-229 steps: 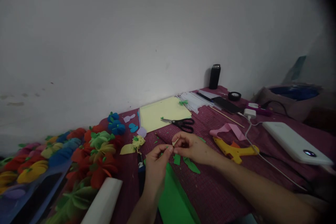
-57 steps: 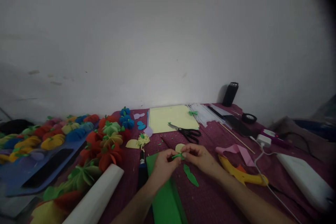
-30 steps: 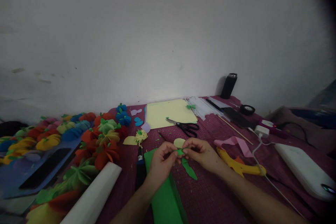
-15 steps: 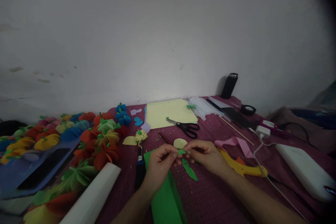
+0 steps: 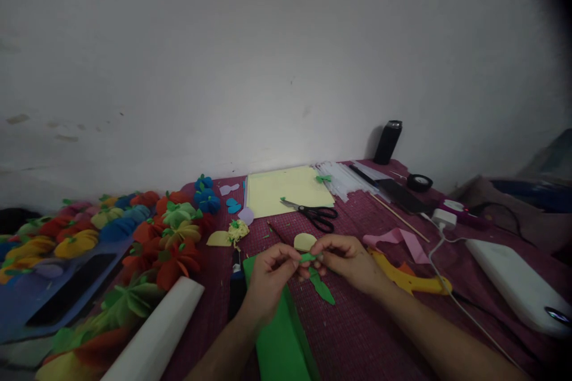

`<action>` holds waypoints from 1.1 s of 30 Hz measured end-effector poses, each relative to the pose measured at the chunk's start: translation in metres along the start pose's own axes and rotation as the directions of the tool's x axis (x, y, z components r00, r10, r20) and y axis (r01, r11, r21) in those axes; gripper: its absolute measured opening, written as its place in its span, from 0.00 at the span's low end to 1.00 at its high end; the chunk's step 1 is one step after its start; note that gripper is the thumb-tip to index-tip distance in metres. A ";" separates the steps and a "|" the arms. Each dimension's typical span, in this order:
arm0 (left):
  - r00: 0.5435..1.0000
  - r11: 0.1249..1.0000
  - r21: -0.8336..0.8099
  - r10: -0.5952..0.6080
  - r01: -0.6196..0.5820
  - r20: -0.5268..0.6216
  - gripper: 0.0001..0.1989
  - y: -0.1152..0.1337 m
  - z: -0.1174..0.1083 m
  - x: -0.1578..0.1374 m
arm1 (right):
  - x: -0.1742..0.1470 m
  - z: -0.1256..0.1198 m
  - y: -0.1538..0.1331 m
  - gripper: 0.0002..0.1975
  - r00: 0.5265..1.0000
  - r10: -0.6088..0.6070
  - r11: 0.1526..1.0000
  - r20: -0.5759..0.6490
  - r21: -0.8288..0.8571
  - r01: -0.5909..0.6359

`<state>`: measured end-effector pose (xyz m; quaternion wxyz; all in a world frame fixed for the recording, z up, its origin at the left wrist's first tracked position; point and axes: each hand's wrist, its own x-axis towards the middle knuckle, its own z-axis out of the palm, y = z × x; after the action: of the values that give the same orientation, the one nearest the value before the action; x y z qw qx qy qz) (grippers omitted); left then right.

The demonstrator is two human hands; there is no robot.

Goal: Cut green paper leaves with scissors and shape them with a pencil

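Note:
A small piece of green paper [image 5: 307, 258] is pinched between my two hands over the table. My left hand [image 5: 273, 277] grips its left end with thumb and fingers. On its right end are the closed fingertips of my right hand [image 5: 351, 262]. Just below them lies a longer green paper strip [image 5: 322, 287]. Behind my fingers rests a pale yellow paper piece [image 5: 305, 241], partly hidden. Folded green paper [image 5: 281, 339] lies under my left hand and wrist. Black-handled scissors [image 5: 315, 214] lie partly on the stack of pale yellow paper [image 5: 286, 187].
Many colourful paper flowers [image 5: 179, 259] crowd the left, beside a white roll [image 5: 156, 333]. On the right are a yellow glue gun [image 5: 413, 280], pink ribbon [image 5: 402, 239], a white power bank [image 5: 513, 286] with cable, black tape [image 5: 419, 183] and a black bottle [image 5: 388, 141].
Both hands keep their pinch on the small green paper, which looks slightly turned. The whole view has shifted a little; the things on the table stay put.

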<state>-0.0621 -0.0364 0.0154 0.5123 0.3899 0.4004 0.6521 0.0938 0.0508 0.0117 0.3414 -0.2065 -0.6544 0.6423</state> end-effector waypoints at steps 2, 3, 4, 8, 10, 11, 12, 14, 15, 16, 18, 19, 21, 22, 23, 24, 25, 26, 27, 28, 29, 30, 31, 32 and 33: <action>1.000 0.999 -0.028 -0.019 0.019 -0.005 0.05 0.001 0.001 -0.001 | 0.001 0.000 0.000 0.06 1.000 0.008 1.000 0.001 0.027 -0.009; 1.000 0.999 -0.039 -0.026 0.026 -0.008 0.05 0.002 0.002 -0.001 | 0.001 0.000 -0.001 0.06 1.000 0.009 0.999 0.006 0.042 -0.009; 0.999 0.998 -0.050 -0.034 0.034 -0.011 0.05 0.002 0.003 -0.002 | 0.001 0.000 0.000 0.06 1.000 0.008 0.998 0.010 0.060 -0.009; 0.996 0.993 -0.086 -0.086 0.083 -0.027 0.05 0.004 0.006 -0.003 | 0.002 -0.001 0.003 0.05 0.999 0.015 0.991 0.041 0.134 -0.020; 0.994 0.991 -0.091 -0.103 0.100 -0.033 0.05 0.004 0.007 -0.003 | 0.003 -0.002 0.005 0.05 0.998 0.026 0.987 0.054 0.154 -0.034; 0.994 0.991 -0.086 -0.104 0.101 -0.033 0.05 0.003 0.006 -0.002 | 0.003 -0.003 0.006 0.06 0.998 0.031 0.986 0.060 0.159 -0.041; 0.995 0.993 -0.073 -0.099 0.097 -0.029 0.05 0.003 0.005 -0.002 | 0.003 -0.003 0.006 0.07 0.997 0.036 0.986 0.069 0.160 -0.047; 0.998 0.997 -0.019 -0.069 0.069 -0.008 0.06 0.001 0.002 -0.003 | 0.002 -0.003 0.004 0.09 0.995 0.040 0.991 0.088 0.126 -0.051; 0.999 0.999 0.012 -0.047 0.047 0.012 0.06 0.001 0.000 -0.003 | 0.002 -0.003 0.002 0.09 0.995 0.034 0.996 0.093 0.081 -0.042; 0.999 0.999 0.043 -0.026 0.024 0.031 0.06 0.000 -0.001 -0.004 | 0.001 -0.003 0.000 0.09 0.996 0.021 1.000 0.089 0.014 -0.023; 0.999 0.995 0.102 0.009 -0.013 0.042 0.08 0.000 -0.003 -0.004 | 0.000 -0.001 -0.006 0.07 0.998 -0.045 0.982 0.052 -0.183 0.054; 0.999 0.991 0.134 0.014 -0.018 0.029 0.09 0.001 -0.003 -0.004 | -0.001 0.000 -0.008 0.05 0.994 -0.098 0.953 0.037 -0.285 0.105; 1.000 0.978 0.208 0.000 0.003 -0.013 0.12 0.001 -0.001 -0.003 | -0.002 0.001 -0.010 0.01 0.978 -0.204 0.875 0.046 -0.439 0.203; 0.999 0.969 0.245 -0.017 0.024 -0.031 0.13 0.001 0.000 -0.002 | -0.002 0.001 -0.010 0.02 0.967 -0.245 0.841 0.065 -0.481 0.245; 0.999 0.960 0.276 -0.036 0.045 -0.038 0.14 0.001 0.001 -0.001 | -0.002 0.000 -0.009 0.03 0.958 -0.275 0.816 0.086 -0.506 0.279; 0.998 0.952 0.300 -0.053 0.062 -0.037 0.14 0.000 0.002 0.000 | -0.002 0.000 -0.008 0.04 0.950 -0.293 0.798 0.105 -0.520 0.304; 0.997 0.946 0.317 -0.066 0.073 -0.032 0.14 0.000 0.002 0.000 | -0.002 -0.001 -0.007 0.05 0.944 -0.307 0.784 0.118 -0.531 0.321; 0.997 0.941 0.328 -0.076 0.081 -0.027 0.13 -0.001 0.002 0.001 | -0.002 -0.001 -0.006 0.05 0.940 -0.316 0.774 0.128 -0.538 0.333; 0.996 0.939 0.334 -0.083 0.086 -0.024 0.13 -0.002 0.002 0.001 | -0.002 -0.001 -0.005 0.05 0.939 -0.319 0.768 0.133 -0.544 0.338; 0.996 0.937 0.336 -0.090 0.093 -0.023 0.13 -0.002 0.002 0.002 | -0.001 -0.001 -0.005 0.04 0.940 -0.315 0.769 0.132 -0.545 0.334; 0.995 0.937 0.335 -0.096 0.099 -0.026 0.13 -0.002 0.002 0.002 | -0.001 -0.001 -0.004 0.04 0.944 -0.305 0.779 0.122 -0.539 0.321; 0.994 0.938 0.330 -0.104 0.109 -0.033 0.13 -0.002 0.001 0.002 | -0.001 0.000 -0.004 0.02 0.952 -0.290 0.797 0.103 -0.524 0.300; 0.993 0.940 0.320 -0.112 0.120 -0.043 0.13 -0.002 0.001 0.002 | 0.000 0.001 -0.003 0.03 0.960 -0.269 0.823 0.078 -0.500 0.271; 0.991 0.943 0.307 -0.119 0.130 -0.055 0.13 -0.002 0.001 0.001 | 0.000 0.001 -0.002 0.05 0.969 -0.241 0.853 0.050 -0.466 0.236; 0.990 0.946 0.293 -0.124 0.138 -0.066 0.13 -0.002 0.001 0.001 | 0.000 0.002 -0.001 0.07 0.978 -0.207 0.883 0.022 -0.427 0.196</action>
<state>-0.0610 -0.0349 0.0139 0.4806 0.4194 0.5307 0.5582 0.0925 0.0495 0.0133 0.3608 -0.2147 -0.7926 0.4421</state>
